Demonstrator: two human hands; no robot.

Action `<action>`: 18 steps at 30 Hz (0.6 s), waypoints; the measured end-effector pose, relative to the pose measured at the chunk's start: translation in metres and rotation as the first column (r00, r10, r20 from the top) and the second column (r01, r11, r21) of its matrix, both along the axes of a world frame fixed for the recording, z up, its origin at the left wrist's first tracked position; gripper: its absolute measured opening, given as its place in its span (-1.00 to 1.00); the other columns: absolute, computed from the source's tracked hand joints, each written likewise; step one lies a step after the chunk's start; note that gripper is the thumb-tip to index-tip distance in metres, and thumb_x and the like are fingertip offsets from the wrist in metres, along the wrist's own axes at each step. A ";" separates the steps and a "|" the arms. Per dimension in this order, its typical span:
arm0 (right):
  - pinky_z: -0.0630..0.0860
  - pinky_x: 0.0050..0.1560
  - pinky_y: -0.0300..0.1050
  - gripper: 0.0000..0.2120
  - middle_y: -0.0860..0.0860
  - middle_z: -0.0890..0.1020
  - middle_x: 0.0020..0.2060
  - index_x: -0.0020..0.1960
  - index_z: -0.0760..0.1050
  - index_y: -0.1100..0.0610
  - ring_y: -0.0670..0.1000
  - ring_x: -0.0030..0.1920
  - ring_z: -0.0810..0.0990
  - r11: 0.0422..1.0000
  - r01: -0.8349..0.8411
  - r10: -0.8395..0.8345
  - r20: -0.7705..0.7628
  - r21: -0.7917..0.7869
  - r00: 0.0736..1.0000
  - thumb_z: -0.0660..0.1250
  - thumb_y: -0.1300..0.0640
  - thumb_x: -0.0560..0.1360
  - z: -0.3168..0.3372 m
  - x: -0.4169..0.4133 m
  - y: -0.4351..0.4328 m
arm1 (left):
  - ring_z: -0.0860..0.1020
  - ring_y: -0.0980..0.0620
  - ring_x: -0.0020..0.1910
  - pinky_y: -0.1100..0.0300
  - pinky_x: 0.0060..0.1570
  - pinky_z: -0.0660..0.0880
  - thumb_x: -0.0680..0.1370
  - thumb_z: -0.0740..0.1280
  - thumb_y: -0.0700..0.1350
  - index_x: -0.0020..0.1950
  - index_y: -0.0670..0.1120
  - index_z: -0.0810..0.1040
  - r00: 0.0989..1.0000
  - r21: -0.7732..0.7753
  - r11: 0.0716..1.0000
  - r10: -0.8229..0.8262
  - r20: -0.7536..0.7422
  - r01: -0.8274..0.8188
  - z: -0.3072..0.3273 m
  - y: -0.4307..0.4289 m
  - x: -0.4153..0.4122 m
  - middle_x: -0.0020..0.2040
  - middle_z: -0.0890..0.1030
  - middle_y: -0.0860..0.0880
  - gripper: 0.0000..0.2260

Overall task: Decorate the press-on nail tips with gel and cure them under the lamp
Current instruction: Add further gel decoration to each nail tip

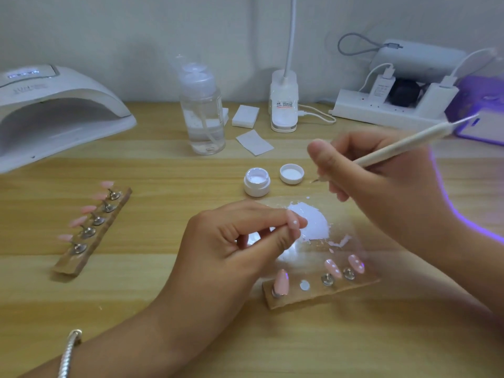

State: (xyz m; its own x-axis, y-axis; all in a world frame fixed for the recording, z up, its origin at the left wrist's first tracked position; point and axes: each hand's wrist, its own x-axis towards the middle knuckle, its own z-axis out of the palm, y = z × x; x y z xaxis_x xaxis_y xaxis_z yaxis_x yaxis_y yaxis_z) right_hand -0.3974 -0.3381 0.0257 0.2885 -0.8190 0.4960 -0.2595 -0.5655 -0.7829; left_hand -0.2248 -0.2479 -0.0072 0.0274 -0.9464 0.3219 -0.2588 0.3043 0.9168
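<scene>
Nail tips (333, 268) stand on pegs along the near strip (294, 299), one magnet (304, 285) bare. I judge the missing tip (294, 225) is what I have the left hand (245, 241) pinching over the gel palette (351, 227), held steady for dotting. Right hand (381, 184) grips the pen (398, 147), point aimed toward it. Far left, five plain tips (88, 209) wait before the curing lamp (62, 105).

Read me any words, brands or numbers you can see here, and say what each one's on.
"SUN", then blurred letters: top of the nail lamp.
Its lit display: blurred, unreadable.
Desk lamp label: too small to read.
Charger print: too small to read.
</scene>
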 end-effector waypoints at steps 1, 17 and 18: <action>0.29 -0.53 -0.13 -0.65 0.14 0.52 -0.50 -0.33 0.50 0.23 0.02 -0.56 0.39 1.000 0.002 -0.003 0.063 0.004 0.998 0.44 0.03 0.52 0.003 0.001 0.002 | 0.50 0.21 -0.38 0.05 -0.32 0.46 0.49 0.48 -0.10 -0.14 0.02 0.75 1.000 0.007 1.000 -0.007 -0.006 0.007 0.000 0.000 -0.001 -0.15 0.71 0.11 -0.94; 0.44 -0.51 -0.26 -0.66 0.07 0.55 -0.56 -0.40 0.43 0.15 -0.03 -0.57 0.54 0.971 -0.227 0.200 0.256 0.081 0.946 0.38 0.14 0.53 0.005 0.012 0.035 | 0.50 0.10 -0.53 0.34 -0.42 0.45 0.45 0.46 -0.12 -0.12 -0.07 0.76 0.991 -0.037 0.994 -0.110 -0.076 0.107 0.002 0.002 -0.003 -0.17 0.66 -0.09 -0.91; 0.44 -0.51 -0.25 -0.66 0.07 0.55 -0.57 -0.40 0.43 0.15 -0.04 -0.57 0.54 0.971 -0.223 0.195 0.252 0.088 0.948 0.39 0.15 0.53 0.005 0.012 0.035 | 0.50 0.11 -0.53 0.33 -0.43 0.45 0.45 0.46 -0.12 -0.12 -0.07 0.76 0.992 -0.040 0.994 -0.106 -0.071 0.104 0.002 0.001 -0.003 -0.17 0.66 -0.08 -0.91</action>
State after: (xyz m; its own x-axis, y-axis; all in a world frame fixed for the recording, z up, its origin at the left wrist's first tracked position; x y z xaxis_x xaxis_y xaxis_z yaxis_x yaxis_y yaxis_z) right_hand -0.3852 -0.3029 0.0305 0.3438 -0.8079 0.4786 0.0582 -0.4903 -0.8696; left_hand -0.2276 -0.2464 -0.0052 -0.0470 -0.9330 0.3568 -0.1567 0.3596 0.9199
